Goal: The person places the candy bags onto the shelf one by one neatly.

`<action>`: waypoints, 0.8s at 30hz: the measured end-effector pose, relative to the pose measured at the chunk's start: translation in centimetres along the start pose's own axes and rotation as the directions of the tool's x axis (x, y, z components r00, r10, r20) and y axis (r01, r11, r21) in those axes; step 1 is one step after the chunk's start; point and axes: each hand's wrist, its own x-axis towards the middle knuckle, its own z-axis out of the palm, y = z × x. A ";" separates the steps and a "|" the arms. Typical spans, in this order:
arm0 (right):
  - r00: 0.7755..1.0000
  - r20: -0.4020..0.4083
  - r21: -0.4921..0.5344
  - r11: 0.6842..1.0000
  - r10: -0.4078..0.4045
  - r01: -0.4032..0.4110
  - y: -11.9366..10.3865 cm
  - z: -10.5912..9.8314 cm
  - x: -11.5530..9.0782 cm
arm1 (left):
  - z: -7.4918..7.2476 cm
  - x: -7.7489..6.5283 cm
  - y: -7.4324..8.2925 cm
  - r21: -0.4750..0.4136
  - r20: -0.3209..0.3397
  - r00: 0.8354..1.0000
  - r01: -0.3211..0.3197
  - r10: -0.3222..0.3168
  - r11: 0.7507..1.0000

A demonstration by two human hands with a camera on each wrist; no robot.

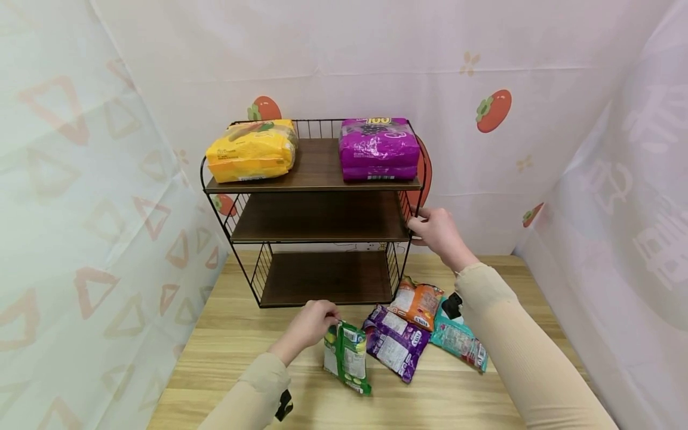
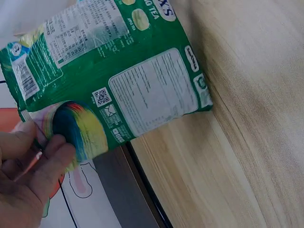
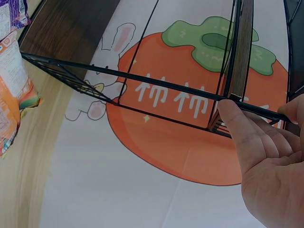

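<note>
In the head view my left hand (image 1: 312, 325) pinches the top corner of a green snack bag (image 1: 346, 358), just in front of the rack. The left wrist view shows the printed back of that green bag (image 2: 152, 90), with fingers and thumb at its corner. My right hand (image 1: 438, 233) grips the right side of a three-tier shelf rack (image 1: 322, 218) at the middle shelf's height. In the right wrist view its black metal post (image 3: 166, 85) runs between my thumb and fingers.
A yellow bag (image 1: 252, 152) and a magenta bag (image 1: 378, 149) sit on the top shelf. Right of the green bag, purple (image 1: 398, 343), orange (image 1: 418, 303) and teal (image 1: 459, 340) bags lie on the wooden table (image 1: 215, 358). Printed cloth walls (image 1: 537, 161) enclose the table.
</note>
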 end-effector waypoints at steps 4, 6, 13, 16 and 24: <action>1.000 -0.003 0.000 1.000 -0.005 0.005 0.0 0.0 0.0 | -0.1 0.1 -0.1 -0.032 -0.009 0.997 -0.083 0.082 0.996; 1.000 -0.004 -0.002 1.000 -0.009 0.009 0.0 0.0 0.0 | -0.1 0.2 -0.2 -0.059 0.000 0.993 -0.120 0.120 0.991; 1.000 -0.007 -0.007 1.000 -0.009 0.009 0.0 0.0 0.0 | -0.1 -0.1 -0.7 -0.125 0.051 0.988 -0.139 0.146 0.982; 1.000 -0.007 -0.008 1.000 -0.007 0.007 0.0 0.0 0.0 | -0.1 -0.2 -0.8 -0.116 0.049 0.991 -0.116 0.122 0.987; 1.000 -0.005 0.000 1.000 -0.004 0.004 0.1 0.0 0.0 | -0.4 -0.5 -1.3 -0.124 0.055 0.992 -0.108 0.115 0.986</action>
